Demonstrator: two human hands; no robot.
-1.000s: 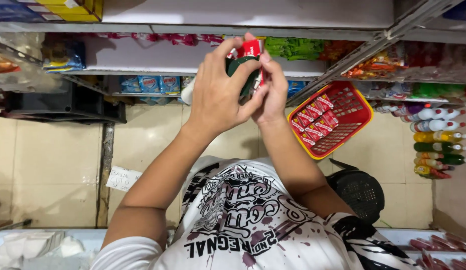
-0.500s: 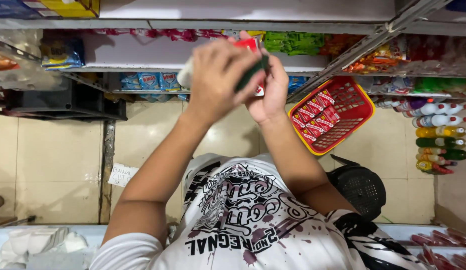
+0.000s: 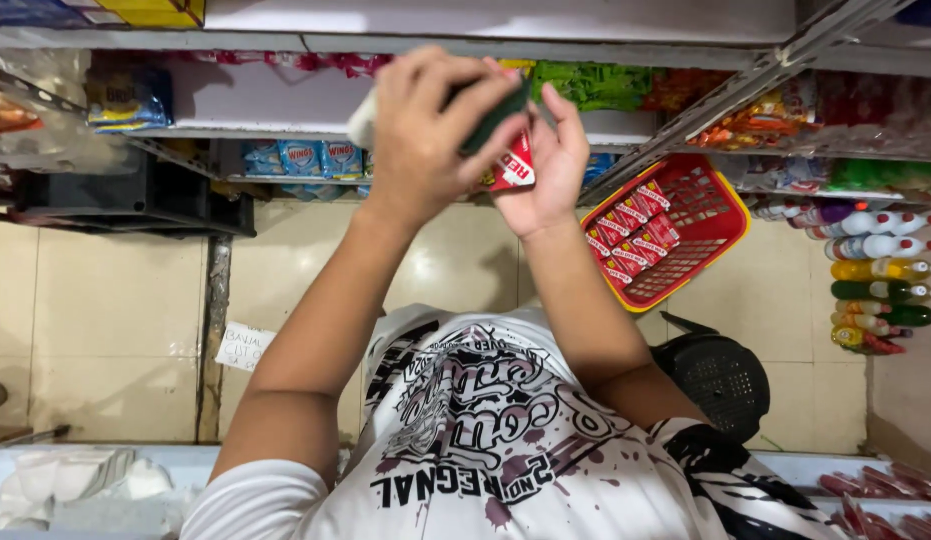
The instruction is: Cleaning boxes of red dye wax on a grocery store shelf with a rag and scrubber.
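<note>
Both my hands are raised together in front of the shop shelves. My left hand [image 3: 425, 130] is wrapped over a dark green object [image 3: 497, 112] with a white end [image 3: 362, 125] sticking out at the left; I cannot tell what it is. My right hand [image 3: 553, 165] is just to the right, palm inward, holding a small red and white packet [image 3: 513, 168] against the green object. My fingers hide most of both things.
A red plastic basket [image 3: 700, 212] with several red packets [image 3: 630, 235] stands on the tiled floor to the right. Coloured bottles [image 3: 875, 270] line a right-hand shelf. A black perforated stool [image 3: 725, 378] is beside me. A paper scrap [image 3: 240, 345] lies on the floor at the left.
My left hand has rolled over the green object, covering more of it. The red packet, earlier sticking up above my fingers, now sits lower, by my right palm.
</note>
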